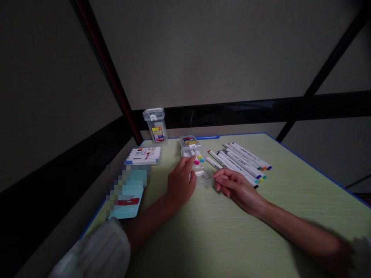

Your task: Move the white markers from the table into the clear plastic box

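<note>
A clear plastic marker box point(191, 143) lies on its side on the table, its open end toward me, with a few white markers point(198, 155) inside. Pink, yellow and blue ends show at the opening. My left hand point(181, 180) is at that opening, index finger stretched to the marker ends, thumb apart. The box's clear lid point(203, 178) rests below the opening. My right hand point(236, 190) is beside the lid's right corner, thumb and fingers pinched together; what they hold, if anything, is hidden. Behind it lies a loose pile of white markers point(242, 160) with coloured ends.
A closed clear box point(155, 125) stands upright at the back left. In front of it is a flat pack of white markers point(144, 155). A phone point(130, 193) with a light teal screen, partly pixelated, lies by the left edge of the pale green table point(185, 239). Walls rise behind and left.
</note>
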Motion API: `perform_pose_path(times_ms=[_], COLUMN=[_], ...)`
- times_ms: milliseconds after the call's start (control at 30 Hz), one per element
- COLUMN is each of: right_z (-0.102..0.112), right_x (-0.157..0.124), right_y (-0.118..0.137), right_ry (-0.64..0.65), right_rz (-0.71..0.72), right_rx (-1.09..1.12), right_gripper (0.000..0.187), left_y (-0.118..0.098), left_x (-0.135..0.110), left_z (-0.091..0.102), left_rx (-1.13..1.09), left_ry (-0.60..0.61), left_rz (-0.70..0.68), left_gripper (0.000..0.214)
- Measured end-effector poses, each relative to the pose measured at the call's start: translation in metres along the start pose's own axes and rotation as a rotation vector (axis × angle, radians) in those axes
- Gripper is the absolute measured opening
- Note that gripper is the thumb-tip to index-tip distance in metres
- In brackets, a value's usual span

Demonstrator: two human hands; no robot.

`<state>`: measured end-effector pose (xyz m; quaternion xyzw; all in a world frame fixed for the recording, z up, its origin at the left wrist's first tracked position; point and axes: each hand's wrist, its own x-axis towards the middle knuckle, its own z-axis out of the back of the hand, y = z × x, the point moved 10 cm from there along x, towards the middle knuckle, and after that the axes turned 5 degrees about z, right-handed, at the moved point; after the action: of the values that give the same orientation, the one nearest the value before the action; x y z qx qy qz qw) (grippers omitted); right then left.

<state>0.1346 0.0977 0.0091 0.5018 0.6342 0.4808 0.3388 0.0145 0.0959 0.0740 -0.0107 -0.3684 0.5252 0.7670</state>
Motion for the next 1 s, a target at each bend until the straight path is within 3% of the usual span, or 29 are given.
perform_pose_path(times_ms=[167,300,400,533,667,800,1000], right_z=[-0.001,0.000,0.000,-0.001,0.009,0.016,0.018], right_x=[0.001,0.000,-0.002,-0.009,-0.007,0.000,0.001], right_y=[0.001,0.002,0.014,0.043,0.054,0.049,0.044], right_ry=[0.009,0.008,0.044,0.039,-0.035,-0.045,-0.071], right_rz=[0.007,0.040,0.165,0.415,0.446,0.377,0.328], right_rx=[-0.018,-0.129,-0.458,-1.169,-1.652,-1.871,-1.952], right_gripper=[0.019,0.017,0.013,0.009,0.011,0.016,0.021], left_y=[0.006,0.012,0.013,0.007,0.002,0.000,0.004], left_x=[-0.002,-0.002,-0.005,-0.012,-0.018,-0.020,-0.019], left_z=[0.004,0.012,0.019,0.021,0.024,0.027,0.025], left_rx=[-0.152,-0.243,-0.292,-0.318,-0.328,-0.339,-0.349], left_ry=[-0.055,-0.138,-0.209,-0.208,-0.215,-0.234,-0.216], left_rz=[0.046,0.094,0.074,-0.016,-0.054,-0.058,-0.025], left_gripper=[0.049,0.038,0.026,0.020,0.020,0.018,0.021])
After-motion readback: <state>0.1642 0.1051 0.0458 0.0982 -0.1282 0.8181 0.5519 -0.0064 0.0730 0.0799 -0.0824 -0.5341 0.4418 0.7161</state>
